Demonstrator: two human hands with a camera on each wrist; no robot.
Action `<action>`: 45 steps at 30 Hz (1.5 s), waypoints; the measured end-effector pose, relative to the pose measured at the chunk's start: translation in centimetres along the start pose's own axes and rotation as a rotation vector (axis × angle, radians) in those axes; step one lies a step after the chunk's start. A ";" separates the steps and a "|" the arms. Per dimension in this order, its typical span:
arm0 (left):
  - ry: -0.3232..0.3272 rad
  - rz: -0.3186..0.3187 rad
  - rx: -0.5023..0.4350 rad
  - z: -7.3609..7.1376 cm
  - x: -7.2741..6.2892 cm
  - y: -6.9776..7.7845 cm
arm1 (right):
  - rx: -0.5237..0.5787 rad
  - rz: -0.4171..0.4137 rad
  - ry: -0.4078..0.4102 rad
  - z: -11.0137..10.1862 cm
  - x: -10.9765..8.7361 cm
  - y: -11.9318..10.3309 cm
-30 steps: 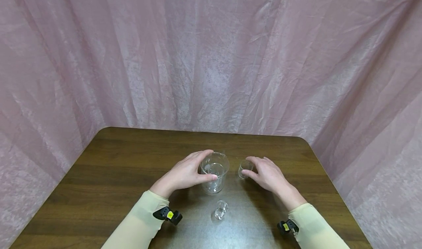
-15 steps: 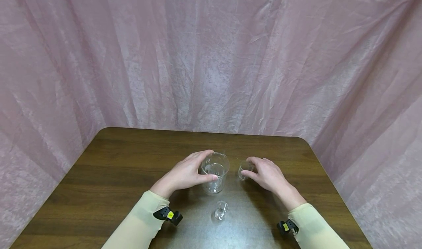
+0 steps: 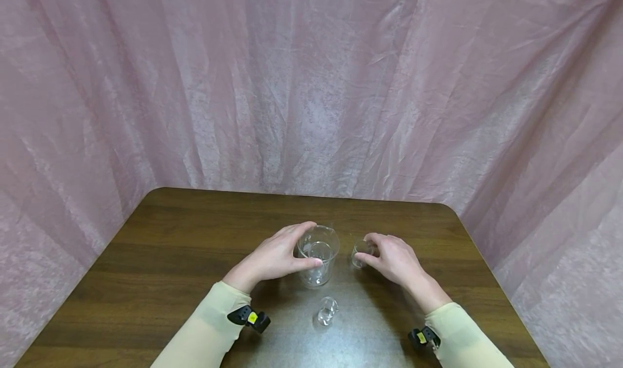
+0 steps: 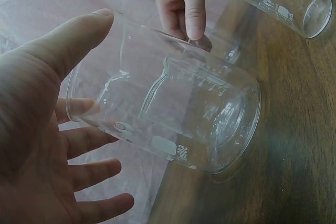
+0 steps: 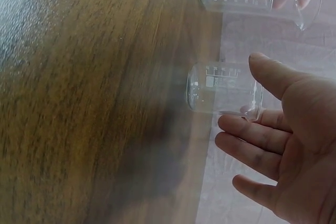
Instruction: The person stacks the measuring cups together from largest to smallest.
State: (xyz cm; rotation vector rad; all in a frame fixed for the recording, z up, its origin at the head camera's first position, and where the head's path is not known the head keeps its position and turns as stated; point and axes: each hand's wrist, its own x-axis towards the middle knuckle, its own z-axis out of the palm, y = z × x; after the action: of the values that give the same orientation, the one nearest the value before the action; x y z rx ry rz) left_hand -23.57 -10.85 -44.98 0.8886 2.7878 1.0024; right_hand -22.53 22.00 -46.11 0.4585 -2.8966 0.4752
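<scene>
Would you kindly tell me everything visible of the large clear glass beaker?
The large clear glass beaker has a spouted rim and white printing, seemingly 500ml. It stands upright on the brown wooden-looking table, holding a smaller clear glass beaker. The left hand holds it around the rim and upper wall.

We hold both forearms [image 3: 201, 324] forward, slanting inward. Our left hand [image 3: 279, 251] sets its thumb [image 4: 73, 40] apart from its forefinger [image 3: 302, 227], the other fingers [image 4: 97, 175] fanned loosely; our right hand [image 3: 399, 260] faces it, thumb [image 5: 275, 75] parted from gently bent fingers [image 5: 252, 153], little finger [image 5: 256, 191] set apart
</scene>
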 end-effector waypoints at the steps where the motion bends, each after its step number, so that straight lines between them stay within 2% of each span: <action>1: 0.000 0.001 -0.002 0.0 0.0 0.0 | 0.002 0.000 0.001 0.0 0.0 0.0; 17: -0.010 -0.008 -0.001 0.0 0.0 0.0 | 0.013 0.001 0.033 -0.8 -0.3 -0.8; 39: -0.011 -0.013 0.008 -0.2 0.0 0.2 | -0.008 -0.068 0.127 -3.2 -0.4 -2.6; 45: -0.013 -0.015 0.001 -0.1 -0.1 0.1 | -0.009 -0.073 0.130 -3.9 -0.6 -3.1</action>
State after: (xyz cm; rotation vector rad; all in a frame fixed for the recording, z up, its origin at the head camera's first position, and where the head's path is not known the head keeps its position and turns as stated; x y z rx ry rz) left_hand -23.51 -10.90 -44.82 0.8694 2.7801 0.9889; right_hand -20.54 20.67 -41.70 0.5109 -2.7465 0.4620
